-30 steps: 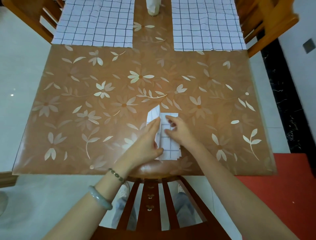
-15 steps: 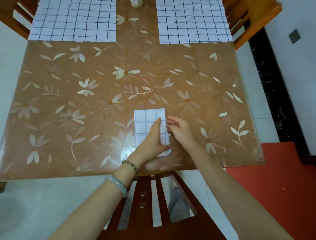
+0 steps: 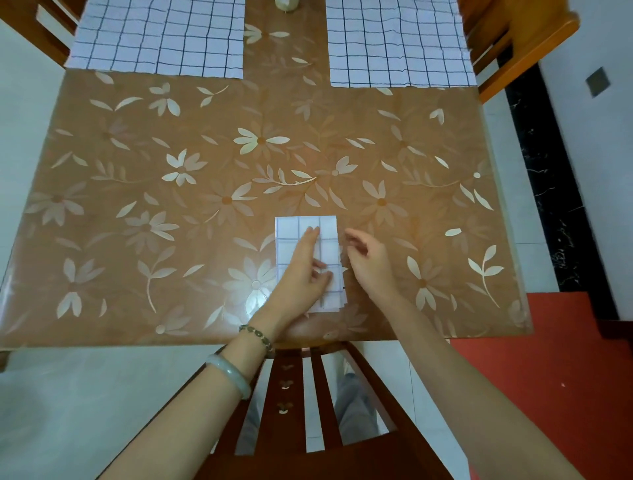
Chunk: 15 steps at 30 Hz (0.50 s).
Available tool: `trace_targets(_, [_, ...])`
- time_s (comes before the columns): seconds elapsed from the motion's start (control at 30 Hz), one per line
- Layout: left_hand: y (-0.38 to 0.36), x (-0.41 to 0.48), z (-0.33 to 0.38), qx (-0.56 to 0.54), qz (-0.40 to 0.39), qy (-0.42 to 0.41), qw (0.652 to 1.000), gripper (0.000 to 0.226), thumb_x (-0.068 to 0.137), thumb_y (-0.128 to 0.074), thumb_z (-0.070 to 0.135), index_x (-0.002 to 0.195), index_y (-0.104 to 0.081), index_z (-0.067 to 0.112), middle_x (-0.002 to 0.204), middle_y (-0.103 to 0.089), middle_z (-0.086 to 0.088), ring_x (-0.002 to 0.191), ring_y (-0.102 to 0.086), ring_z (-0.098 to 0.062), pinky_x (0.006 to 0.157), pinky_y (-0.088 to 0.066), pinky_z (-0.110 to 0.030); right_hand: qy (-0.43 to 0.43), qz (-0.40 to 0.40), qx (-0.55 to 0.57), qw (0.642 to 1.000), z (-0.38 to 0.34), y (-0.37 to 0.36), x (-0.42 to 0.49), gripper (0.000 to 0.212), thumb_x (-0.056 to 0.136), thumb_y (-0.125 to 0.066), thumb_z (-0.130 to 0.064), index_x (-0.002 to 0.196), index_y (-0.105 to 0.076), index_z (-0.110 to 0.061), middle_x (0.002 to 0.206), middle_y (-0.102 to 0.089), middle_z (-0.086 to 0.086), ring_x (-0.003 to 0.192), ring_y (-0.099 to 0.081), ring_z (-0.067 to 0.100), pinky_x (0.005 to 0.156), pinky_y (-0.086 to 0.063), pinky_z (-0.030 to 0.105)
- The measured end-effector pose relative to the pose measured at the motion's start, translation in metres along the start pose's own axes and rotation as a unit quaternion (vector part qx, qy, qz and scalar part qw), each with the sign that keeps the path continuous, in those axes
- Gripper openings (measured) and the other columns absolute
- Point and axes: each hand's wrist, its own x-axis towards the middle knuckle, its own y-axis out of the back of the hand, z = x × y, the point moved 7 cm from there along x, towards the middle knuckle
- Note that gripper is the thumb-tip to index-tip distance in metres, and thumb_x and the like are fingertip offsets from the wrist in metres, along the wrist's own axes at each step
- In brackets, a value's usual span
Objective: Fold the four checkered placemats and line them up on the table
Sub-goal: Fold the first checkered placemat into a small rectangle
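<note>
A folded checkered placemat [image 3: 291, 240] lies as a small white rectangle near the table's front edge. My left hand [image 3: 305, 270] rests flat on top of it, fingers straight and pointing away from me. My right hand [image 3: 368, 263] hovers just to the right of the folded placemat, fingers loosely bent, holding nothing. Two unfolded checkered placemats lie at the far end: one placemat at the back left [image 3: 157, 37] and one placemat at the back right [image 3: 397, 41].
The table [image 3: 171, 205] has a brown floral cover. A wooden chair back [image 3: 308, 394] stands between me and the table's front edge. A small pale object [image 3: 287, 4] sits at the far middle. Wooden chairs [image 3: 520, 44] flank the far corners.
The last flap of the near placemat has been folded flat into a neat rectangle. My right hand has let go and moved off to its right; my left hand stays flat on it.
</note>
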Motion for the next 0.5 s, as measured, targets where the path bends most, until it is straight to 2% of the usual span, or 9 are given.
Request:
trace_targets(0.07, [0.033,-0.006,0.003,0.141,0.086,-0.075,0.983,0.061,0.096,-0.051,0.013,0.150,-0.023,0.013,0.156,-0.026,-0.006,0.129,-0.038,-0.003,0.114,-0.029,-0.031,0.117,0.029,-0.161,0.980,-0.012,-0.001,-0.003,0.038,0.095,-0.044,-0.008,0.132,-0.053,-0.009,0.138,-0.050,0.006,0.127,-0.042,0.016,0.108,-0.030,0.026])
trace_targets(0.1, [0.046,-0.008,0.001,0.225,0.116,-0.100,0.962,0.056,0.099,-0.045,0.019,0.150,-0.025,0.009,0.157,-0.023,-0.006,0.139,-0.027,-0.009,0.118,-0.015,-0.030,0.166,0.022,-0.225,0.960,-0.018,-0.009,-0.005,0.039,0.096,-0.042,-0.010,0.134,-0.050,-0.008,0.143,-0.044,0.008,0.134,-0.036,0.020,0.111,-0.024,0.027])
trace_targets(0.17, [0.061,-0.004,-0.012,0.364,0.118,-0.112,0.917,0.058,0.100,-0.029,0.032,0.151,-0.023,0.006,0.158,-0.019,-0.010,0.147,-0.012,-0.019,0.119,-0.002,-0.035,0.240,-0.005,-0.330,0.913,-0.024,-0.035,-0.006,0.045,0.096,-0.034,-0.016,0.137,-0.044,-0.003,0.149,-0.037,0.014,0.140,-0.028,0.027,0.115,-0.018,0.034])
trace_targets(0.27, [0.055,0.008,-0.036,0.470,0.044,-0.105,0.875,0.064,0.100,-0.014,0.044,0.152,-0.015,0.006,0.160,-0.010,-0.011,0.148,0.000,-0.023,0.119,0.005,-0.047,0.257,-0.054,-0.445,0.856,-0.022,-0.069,0.001,0.058,0.094,-0.018,-0.027,0.143,-0.034,-0.001,0.152,-0.029,0.017,0.142,-0.024,0.030,0.117,-0.016,0.044])
trace_targets(0.33, [0.046,0.014,-0.045,0.508,0.006,-0.115,0.854,0.066,0.101,-0.007,0.048,0.152,-0.013,0.006,0.160,-0.010,-0.011,0.148,0.000,-0.025,0.118,0.007,-0.049,0.240,-0.075,-0.493,0.833,-0.016,-0.081,0.008,0.063,0.094,-0.009,-0.034,0.147,-0.022,-0.003,0.155,-0.021,0.015,0.145,-0.017,0.026,0.118,-0.007,0.042])
trace_targets(0.37, [0.042,0.016,-0.048,0.521,-0.002,-0.118,0.845,0.069,0.101,-0.004,0.050,0.152,-0.015,0.005,0.160,-0.012,-0.012,0.148,-0.003,-0.026,0.118,0.006,-0.050,0.236,-0.073,-0.502,0.829,-0.013,-0.083,0.011,0.064,0.094,-0.009,-0.035,0.147,-0.022,-0.004,0.155,-0.022,0.014,0.145,-0.017,0.024,0.117,-0.007,0.043])
trace_targets(0.5, [0.038,0.020,-0.054,0.544,-0.007,-0.110,0.832,0.078,0.099,-0.005,0.059,0.150,-0.024,0.003,0.157,-0.021,-0.013,0.147,-0.012,-0.028,0.118,0.001,-0.053,0.217,-0.078,-0.521,0.822,0.002,-0.083,0.017,0.060,0.097,-0.019,-0.038,0.144,-0.033,-0.005,0.152,-0.032,0.012,0.142,-0.028,0.023,0.115,-0.024,0.049])
